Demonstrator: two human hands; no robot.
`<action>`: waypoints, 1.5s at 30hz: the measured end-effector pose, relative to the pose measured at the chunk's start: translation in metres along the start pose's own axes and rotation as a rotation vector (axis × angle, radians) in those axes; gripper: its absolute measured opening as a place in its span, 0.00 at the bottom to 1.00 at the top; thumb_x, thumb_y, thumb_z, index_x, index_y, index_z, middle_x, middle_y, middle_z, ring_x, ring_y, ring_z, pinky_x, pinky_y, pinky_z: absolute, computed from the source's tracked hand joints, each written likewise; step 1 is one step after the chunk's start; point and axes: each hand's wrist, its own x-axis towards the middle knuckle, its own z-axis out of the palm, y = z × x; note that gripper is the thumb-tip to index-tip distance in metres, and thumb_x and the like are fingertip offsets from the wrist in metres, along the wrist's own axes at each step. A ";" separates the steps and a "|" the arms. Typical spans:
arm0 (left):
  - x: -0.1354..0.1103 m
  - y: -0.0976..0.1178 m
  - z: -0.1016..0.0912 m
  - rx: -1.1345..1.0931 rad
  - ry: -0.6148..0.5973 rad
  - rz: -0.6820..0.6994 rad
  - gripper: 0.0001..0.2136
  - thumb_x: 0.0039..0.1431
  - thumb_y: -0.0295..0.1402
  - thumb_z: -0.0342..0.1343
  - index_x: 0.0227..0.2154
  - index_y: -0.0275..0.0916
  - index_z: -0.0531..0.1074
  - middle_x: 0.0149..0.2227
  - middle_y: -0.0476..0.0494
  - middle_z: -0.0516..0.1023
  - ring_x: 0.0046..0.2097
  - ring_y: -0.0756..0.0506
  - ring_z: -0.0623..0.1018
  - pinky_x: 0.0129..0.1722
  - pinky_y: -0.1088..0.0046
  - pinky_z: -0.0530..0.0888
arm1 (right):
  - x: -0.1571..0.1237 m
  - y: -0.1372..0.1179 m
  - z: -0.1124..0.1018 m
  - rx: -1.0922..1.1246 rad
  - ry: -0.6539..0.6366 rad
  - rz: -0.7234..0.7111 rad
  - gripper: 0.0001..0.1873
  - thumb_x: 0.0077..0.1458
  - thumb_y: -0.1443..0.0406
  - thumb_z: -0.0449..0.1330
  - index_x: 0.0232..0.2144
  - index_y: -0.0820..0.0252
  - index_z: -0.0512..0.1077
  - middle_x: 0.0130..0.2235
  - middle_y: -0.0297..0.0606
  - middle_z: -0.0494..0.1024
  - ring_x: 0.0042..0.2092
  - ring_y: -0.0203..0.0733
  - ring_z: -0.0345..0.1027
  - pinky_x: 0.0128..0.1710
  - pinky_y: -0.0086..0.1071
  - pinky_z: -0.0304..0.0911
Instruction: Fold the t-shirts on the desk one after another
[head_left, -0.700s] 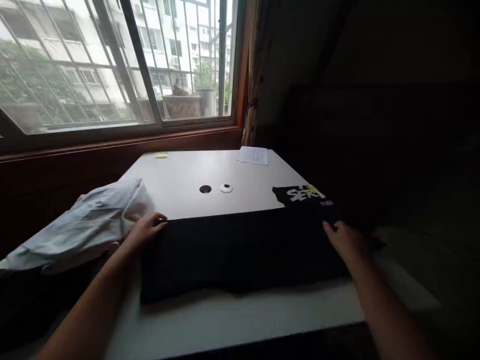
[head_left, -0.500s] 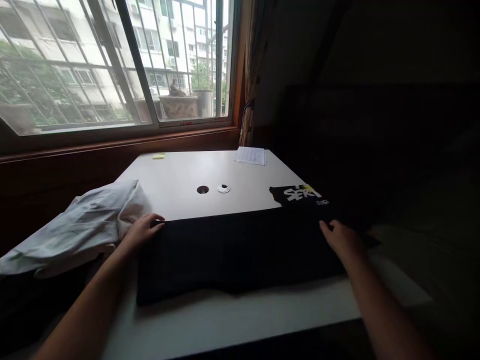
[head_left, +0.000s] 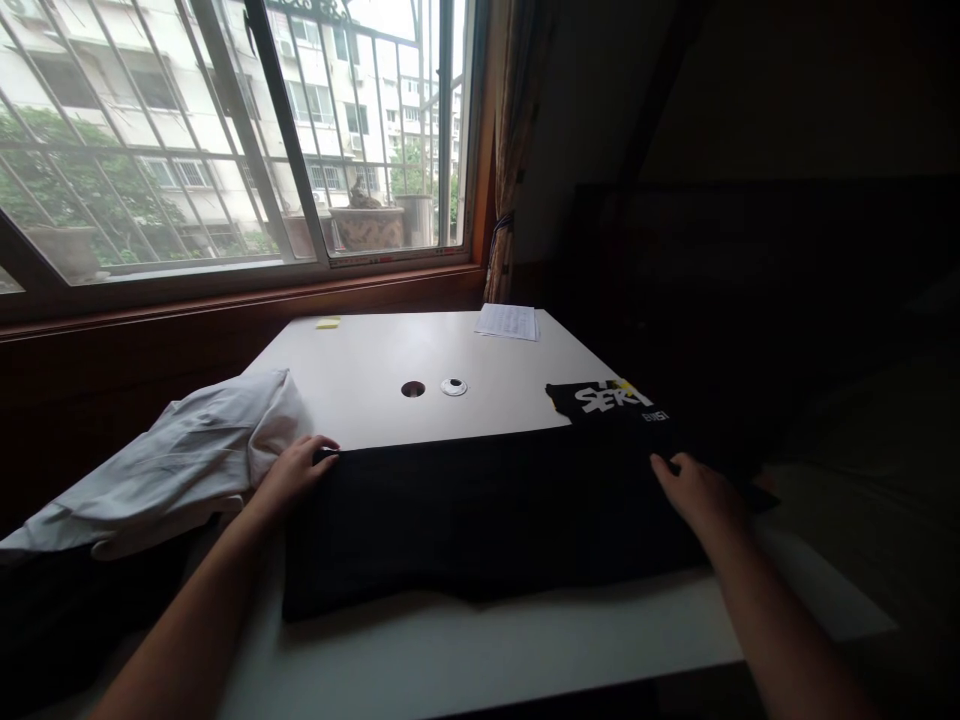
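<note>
- Black garment, white-lettered, flat across white table.
- Left hand: thumb and fingers pinching its far left corner.
- Right hand: thumb near forefinger, at its right end; cannot tell grip.

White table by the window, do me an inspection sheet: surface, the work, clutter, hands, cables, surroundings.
Surface: white table, with a round hole and a white disc beside it.
Job's things: black cloth spread across the near part, white lettering at its far right.
Clutter: white cloth heaped at left; papers and a yellow slip near the far edge.
Hands: left hand, fingers at the black cloth's far left corner; right hand, fingers at its right end; grip unclear.
Cables: nothing seen.
Surroundings: barred window ahead, tied curtain, right side dark.
</note>
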 end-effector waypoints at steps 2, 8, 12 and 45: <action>0.000 -0.001 0.000 -0.001 0.010 0.011 0.20 0.58 0.51 0.52 0.40 0.41 0.78 0.43 0.40 0.79 0.48 0.37 0.78 0.53 0.58 0.72 | 0.001 0.000 0.001 0.005 0.005 -0.001 0.34 0.65 0.46 0.42 0.46 0.63 0.77 0.44 0.56 0.82 0.43 0.62 0.76 0.39 0.46 0.68; -0.001 0.000 0.000 0.000 0.017 0.012 0.19 0.58 0.50 0.52 0.40 0.41 0.78 0.42 0.40 0.79 0.46 0.37 0.79 0.51 0.59 0.74 | 0.000 -0.001 0.000 -0.003 0.014 -0.001 0.33 0.64 0.46 0.42 0.45 0.64 0.77 0.43 0.55 0.82 0.43 0.61 0.76 0.40 0.45 0.68; -0.001 -0.001 0.002 -0.009 0.035 0.009 0.19 0.57 0.49 0.52 0.41 0.41 0.77 0.43 0.39 0.79 0.47 0.37 0.79 0.52 0.58 0.74 | 0.000 0.001 0.002 0.013 0.022 -0.013 0.33 0.65 0.46 0.42 0.45 0.63 0.77 0.43 0.55 0.82 0.43 0.61 0.76 0.39 0.45 0.68; -0.004 0.004 0.000 -0.010 0.009 0.009 0.17 0.60 0.46 0.51 0.42 0.42 0.77 0.45 0.38 0.78 0.48 0.37 0.79 0.53 0.58 0.74 | 0.007 0.007 0.011 0.049 0.066 -0.035 0.30 0.63 0.47 0.45 0.42 0.62 0.77 0.42 0.52 0.83 0.42 0.60 0.78 0.38 0.43 0.68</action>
